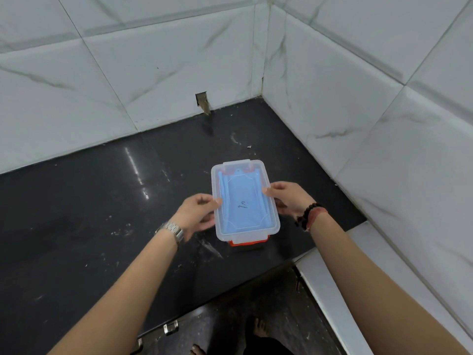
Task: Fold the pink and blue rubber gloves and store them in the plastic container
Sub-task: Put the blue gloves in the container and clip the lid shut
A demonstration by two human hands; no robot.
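Observation:
A clear plastic container (222, 226) with a translucent lid stands on the black counter (89, 213), near the corner of the tiled walls. Blue material shows through the lid over most of the box, and an orange-red strip shows at its near and far ends. Whether that blue is a glove I cannot tell; no pink glove is visible. My left hand (198, 212) holds the container's left long edge, thumb on the lid. My right hand (290, 198) grips the right long edge the same way.
White marble-look tiled walls (358, 111) close off the counter at the back and right. A small broken gap (203, 102) sits in the back wall at counter level. The counter's front edge runs diagonally below my arms; dark floor and bare feet (258, 329) show beneath.

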